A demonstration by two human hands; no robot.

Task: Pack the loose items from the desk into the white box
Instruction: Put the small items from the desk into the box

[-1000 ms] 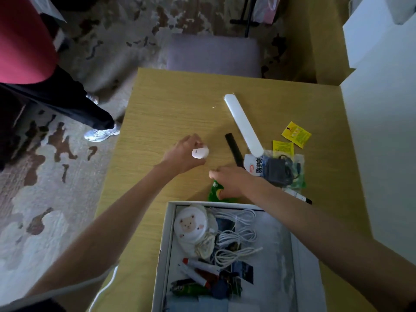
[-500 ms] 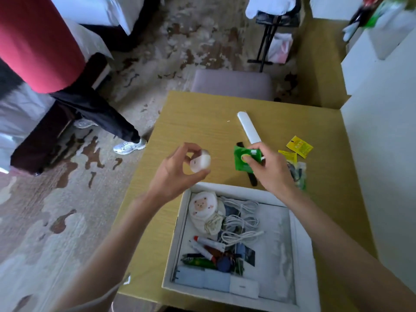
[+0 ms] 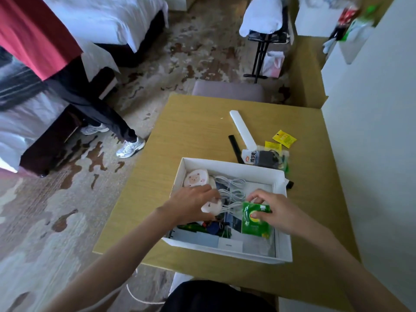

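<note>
The wooden table [image 3: 193,131] carries the white box [image 3: 227,166]. Beyond the box's far wall lie a white bar [image 3: 243,130], a black strip [image 3: 235,148], yellow sachets [image 3: 284,138] and a clear bag [image 3: 270,157].

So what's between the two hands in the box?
Coiled white cables lie between the left hand, holding a small white object, and the right hand, pinching a green packet, in the white box (head view).
</note>
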